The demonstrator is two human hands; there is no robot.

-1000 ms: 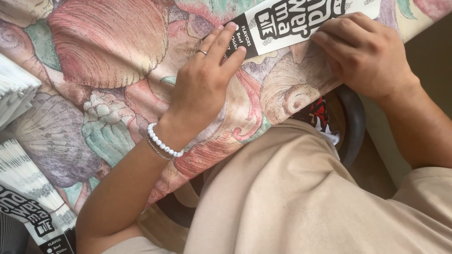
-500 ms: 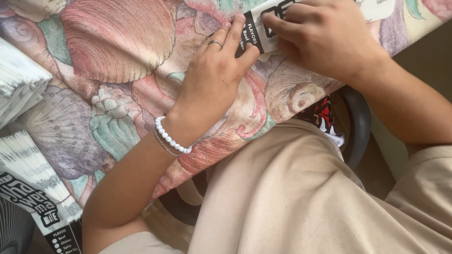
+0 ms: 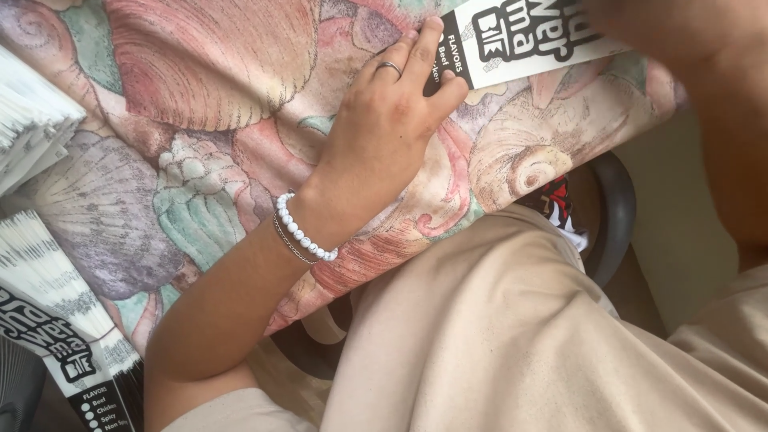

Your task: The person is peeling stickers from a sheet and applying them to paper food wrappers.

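Note:
A black-and-white printed paper leaflet (image 3: 528,40) lies flat at the far edge of a table covered with a seashell-patterned cloth (image 3: 200,96). My left hand (image 3: 384,120), with a ring and a white bead bracelet, rests palm down on the cloth. Its fingertips and thumb pinch the leaflet's left end. My right hand (image 3: 664,24) is blurred and cut off by the top edge. It lies over the leaflet's right part, and its grip is hidden. My right forearm runs down the right side of the view.
Two stacks of the same folded leaflets sit at the left, one fanned near the table's front corner (image 3: 56,296) and one higher up (image 3: 32,120). My lap in beige trousers (image 3: 520,336) is below the table, with a black chair rim (image 3: 616,216) behind it.
My right hand, which covered the leaflet next to my left fingers half a second ago, has slid right and up, uncovering the print. My left hand has stayed on the leaflet's end.

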